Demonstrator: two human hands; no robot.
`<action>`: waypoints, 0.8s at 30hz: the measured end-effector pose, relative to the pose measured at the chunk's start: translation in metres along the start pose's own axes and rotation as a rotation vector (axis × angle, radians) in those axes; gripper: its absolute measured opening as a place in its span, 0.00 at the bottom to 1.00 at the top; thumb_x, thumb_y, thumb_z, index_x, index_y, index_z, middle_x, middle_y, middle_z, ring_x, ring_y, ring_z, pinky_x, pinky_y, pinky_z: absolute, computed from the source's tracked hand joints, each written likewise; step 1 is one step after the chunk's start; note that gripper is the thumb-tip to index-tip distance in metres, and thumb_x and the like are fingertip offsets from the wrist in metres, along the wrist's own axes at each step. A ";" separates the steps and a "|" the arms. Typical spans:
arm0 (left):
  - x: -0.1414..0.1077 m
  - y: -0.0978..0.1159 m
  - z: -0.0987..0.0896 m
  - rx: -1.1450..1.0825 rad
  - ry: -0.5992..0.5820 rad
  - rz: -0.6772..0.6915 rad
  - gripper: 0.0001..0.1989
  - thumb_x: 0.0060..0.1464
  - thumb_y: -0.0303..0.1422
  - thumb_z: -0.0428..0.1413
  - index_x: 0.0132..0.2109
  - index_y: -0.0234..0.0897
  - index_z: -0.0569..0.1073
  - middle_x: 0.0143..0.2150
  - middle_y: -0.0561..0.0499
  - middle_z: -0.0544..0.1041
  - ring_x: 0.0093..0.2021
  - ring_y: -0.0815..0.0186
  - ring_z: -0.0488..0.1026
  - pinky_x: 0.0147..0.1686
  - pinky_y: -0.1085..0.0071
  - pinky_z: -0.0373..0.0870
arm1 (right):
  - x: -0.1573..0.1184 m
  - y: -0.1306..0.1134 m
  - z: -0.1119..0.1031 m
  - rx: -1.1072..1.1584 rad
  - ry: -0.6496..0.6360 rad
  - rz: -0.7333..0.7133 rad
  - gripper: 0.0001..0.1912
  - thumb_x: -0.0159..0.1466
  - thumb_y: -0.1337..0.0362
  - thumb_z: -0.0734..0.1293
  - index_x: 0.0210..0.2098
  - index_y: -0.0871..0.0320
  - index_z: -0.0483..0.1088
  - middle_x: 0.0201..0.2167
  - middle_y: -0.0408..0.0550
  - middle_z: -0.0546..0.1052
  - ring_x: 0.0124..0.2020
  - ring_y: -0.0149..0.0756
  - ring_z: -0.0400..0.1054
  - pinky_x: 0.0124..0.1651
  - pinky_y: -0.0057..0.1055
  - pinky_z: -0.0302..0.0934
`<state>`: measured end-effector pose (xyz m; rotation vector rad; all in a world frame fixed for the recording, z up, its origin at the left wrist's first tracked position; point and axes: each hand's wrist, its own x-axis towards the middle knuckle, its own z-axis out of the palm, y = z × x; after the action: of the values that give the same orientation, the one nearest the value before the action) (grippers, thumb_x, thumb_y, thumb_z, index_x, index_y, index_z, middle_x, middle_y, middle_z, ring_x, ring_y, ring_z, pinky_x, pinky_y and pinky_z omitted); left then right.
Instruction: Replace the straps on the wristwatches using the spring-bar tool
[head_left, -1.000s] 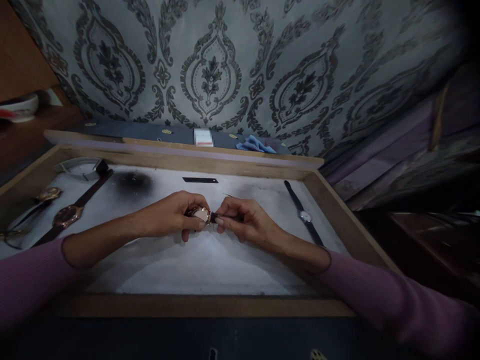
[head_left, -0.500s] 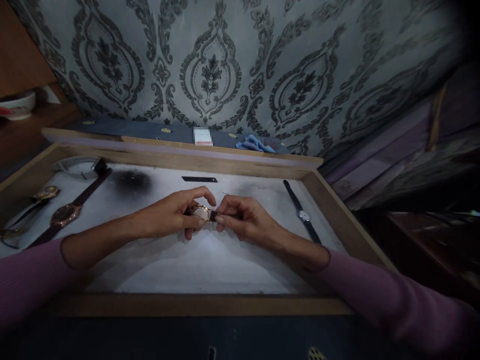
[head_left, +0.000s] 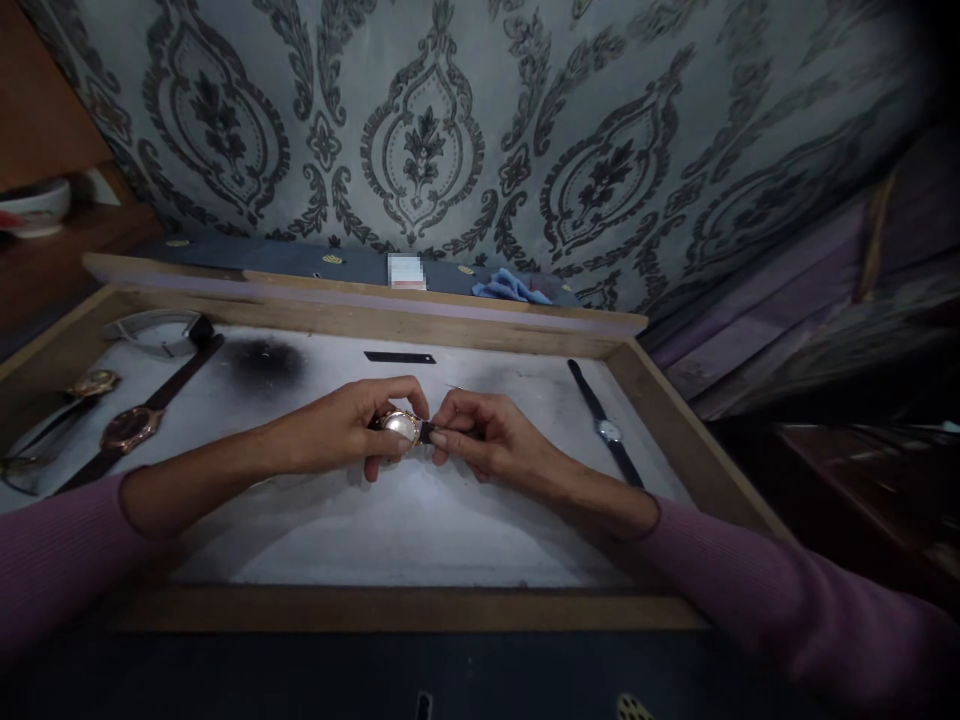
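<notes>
A: Any writing you can read?
B: None. The white card (head_left: 406,272) beyond the tray's (head_left: 427,608) far edge is pixelated, and I can't make out a brand on any watch.
A: And the hands?
B: Both reach in from the near side, wrists low. The left hand (head_left: 379,430) has its thumb over the case of the gold-rimmed wristwatch (head_left: 400,428), index finger arched above, the grip closed to the case's width. The right hand (head_left: 480,432) pinches the dark strap (head_left: 425,433) nearly shut, thumb against curled fingers.
A: How does the watch look?
B: Round, pale and shiny inside its rim; I can't tell face from back. It's held above the tray's middle, between the rose-gold watch (head_left: 129,429) at left and the silver-cased watch (head_left: 609,432) at right. A flat black strip (head_left: 400,357) lies farther off.
</notes>
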<state>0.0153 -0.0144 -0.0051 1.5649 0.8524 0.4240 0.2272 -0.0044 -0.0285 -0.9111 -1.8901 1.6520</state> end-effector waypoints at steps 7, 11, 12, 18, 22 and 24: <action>0.000 -0.004 0.000 -0.030 -0.001 0.004 0.14 0.50 0.30 0.55 0.46 0.38 0.64 0.25 0.59 0.65 0.22 0.74 0.61 0.21 0.79 0.67 | -0.001 0.000 0.001 0.001 0.012 0.010 0.11 0.62 0.59 0.67 0.31 0.59 0.63 0.23 0.41 0.75 0.14 0.18 0.55 0.15 0.19 0.50; 0.000 -0.005 -0.001 -0.042 -0.004 0.007 0.15 0.51 0.29 0.55 0.46 0.39 0.62 0.27 0.58 0.66 0.23 0.74 0.63 0.21 0.79 0.67 | 0.000 0.001 0.001 0.008 0.011 0.011 0.11 0.62 0.59 0.67 0.31 0.60 0.63 0.23 0.41 0.75 0.13 0.18 0.55 0.14 0.19 0.50; 0.000 -0.005 -0.001 -0.037 -0.008 0.010 0.14 0.52 0.29 0.54 0.46 0.39 0.62 0.27 0.58 0.66 0.23 0.74 0.63 0.21 0.79 0.67 | 0.000 0.001 0.001 0.011 0.013 0.011 0.11 0.62 0.59 0.67 0.31 0.60 0.63 0.23 0.41 0.75 0.13 0.18 0.55 0.14 0.18 0.50; 0.000 -0.006 -0.002 -0.002 -0.020 0.009 0.13 0.51 0.27 0.54 0.44 0.39 0.63 0.27 0.58 0.65 0.23 0.74 0.64 0.20 0.80 0.65 | -0.001 0.001 0.000 0.002 0.007 0.014 0.12 0.61 0.59 0.68 0.31 0.60 0.63 0.24 0.42 0.75 0.13 0.18 0.55 0.14 0.19 0.48; 0.001 -0.008 -0.003 0.019 -0.019 0.010 0.12 0.51 0.27 0.54 0.44 0.38 0.64 0.27 0.58 0.65 0.22 0.74 0.64 0.18 0.80 0.63 | 0.000 -0.001 0.001 -0.004 0.003 0.018 0.12 0.61 0.58 0.68 0.30 0.60 0.63 0.23 0.41 0.75 0.13 0.18 0.54 0.14 0.18 0.49; 0.001 -0.008 -0.004 0.025 -0.016 0.015 0.12 0.51 0.27 0.55 0.44 0.38 0.65 0.27 0.58 0.65 0.22 0.74 0.64 0.18 0.80 0.62 | 0.000 -0.001 0.001 -0.008 0.003 0.023 0.12 0.61 0.58 0.67 0.30 0.60 0.63 0.23 0.41 0.75 0.13 0.18 0.55 0.14 0.18 0.49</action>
<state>0.0110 -0.0113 -0.0127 1.5960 0.8370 0.4125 0.2260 -0.0056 -0.0273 -0.9419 -1.8916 1.6567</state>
